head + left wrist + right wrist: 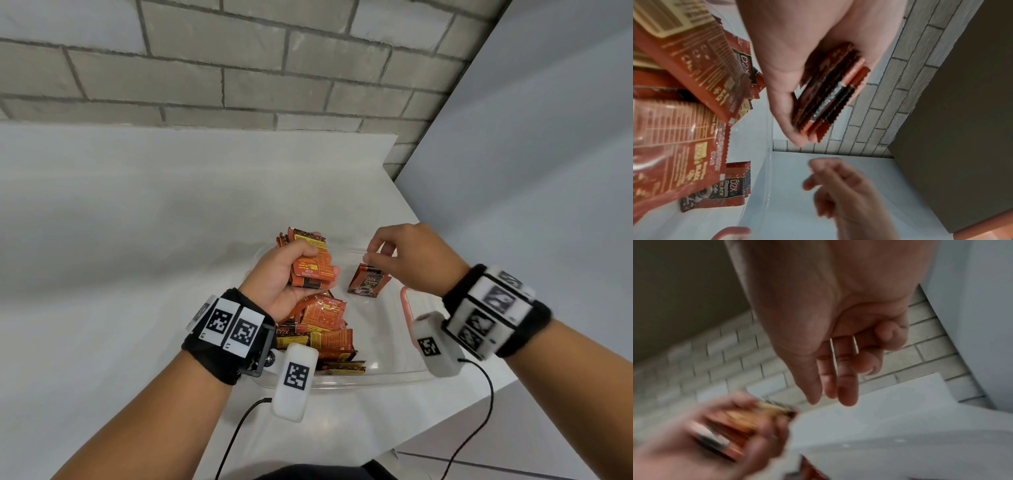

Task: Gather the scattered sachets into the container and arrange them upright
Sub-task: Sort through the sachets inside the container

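Note:
My left hand (320, 260) grips a stack of red-orange sachets (310, 265), held edge-on above the clear plastic container (342, 380); the left wrist view shows the stack's serrated ends (828, 97). Several more sachets (325, 329) lie piled flat in the container's left half. One dark D2X sachet (368, 282) stands leaning in the right half. My right hand (371, 251) hovers just above its top edge. In the right wrist view, the right hand's fingers (846, 394) are extended and hold nothing.
The container sits on a white counter (137, 240) near its right corner. It has an orange clip (406, 305) on its right side. A grey brick wall (239, 68) runs behind, and a pale wall (548, 171) lies to the right. Cables hang from both wrist cameras.

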The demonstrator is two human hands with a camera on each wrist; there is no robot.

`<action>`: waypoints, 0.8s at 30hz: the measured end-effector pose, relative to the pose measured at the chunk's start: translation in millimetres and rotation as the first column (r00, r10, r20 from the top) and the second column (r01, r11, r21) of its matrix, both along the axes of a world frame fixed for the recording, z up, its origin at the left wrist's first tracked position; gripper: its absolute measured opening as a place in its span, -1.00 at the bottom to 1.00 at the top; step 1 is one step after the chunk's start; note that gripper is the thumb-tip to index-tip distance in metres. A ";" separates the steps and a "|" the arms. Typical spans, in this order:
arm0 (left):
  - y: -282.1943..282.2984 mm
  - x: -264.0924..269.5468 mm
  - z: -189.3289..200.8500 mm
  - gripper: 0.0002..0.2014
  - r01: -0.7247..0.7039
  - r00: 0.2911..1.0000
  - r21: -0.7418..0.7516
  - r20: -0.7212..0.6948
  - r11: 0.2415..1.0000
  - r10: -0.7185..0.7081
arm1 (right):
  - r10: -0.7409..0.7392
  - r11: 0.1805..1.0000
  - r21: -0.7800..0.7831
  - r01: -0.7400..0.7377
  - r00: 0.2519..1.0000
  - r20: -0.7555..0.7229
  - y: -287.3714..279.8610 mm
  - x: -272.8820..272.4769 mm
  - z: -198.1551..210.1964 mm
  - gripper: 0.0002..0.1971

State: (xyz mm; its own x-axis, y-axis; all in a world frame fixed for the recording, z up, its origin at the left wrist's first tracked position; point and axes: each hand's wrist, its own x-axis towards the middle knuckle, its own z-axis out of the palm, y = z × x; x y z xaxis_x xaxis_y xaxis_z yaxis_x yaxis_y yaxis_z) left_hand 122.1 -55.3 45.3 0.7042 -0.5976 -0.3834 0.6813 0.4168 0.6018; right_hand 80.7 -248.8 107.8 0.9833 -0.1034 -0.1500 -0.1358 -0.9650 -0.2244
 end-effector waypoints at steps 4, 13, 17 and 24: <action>-2.0 -1.3 2.0 -0.73 0.061 0.997 -0.010 0.046 0.998 -0.061 | 0.044 0.983 0.170 -0.063 0.992 0.115 11.7 -28.2 14.4 -0.88; -16.8 -14.0 6.2 -0.59 0.275 0.925 0.094 0.247 0.957 -0.290 | -0.052 0.856 0.517 0.001 0.995 0.084 5.1 -40.8 -6.2 -0.57; -20.0 -16.7 8.3 -0.58 0.315 0.905 0.099 0.268 0.944 -0.330 | -0.076 0.769 0.639 0.007 0.994 0.080 2.9 -42.0 -5.1 -0.73; -22.5 -15.3 9.6 -0.34 0.221 0.960 0.048 0.168 0.974 -0.225 | -0.248 0.749 0.662 0.004 0.929 0.274 -9.5 -42.4 -2.9 -0.80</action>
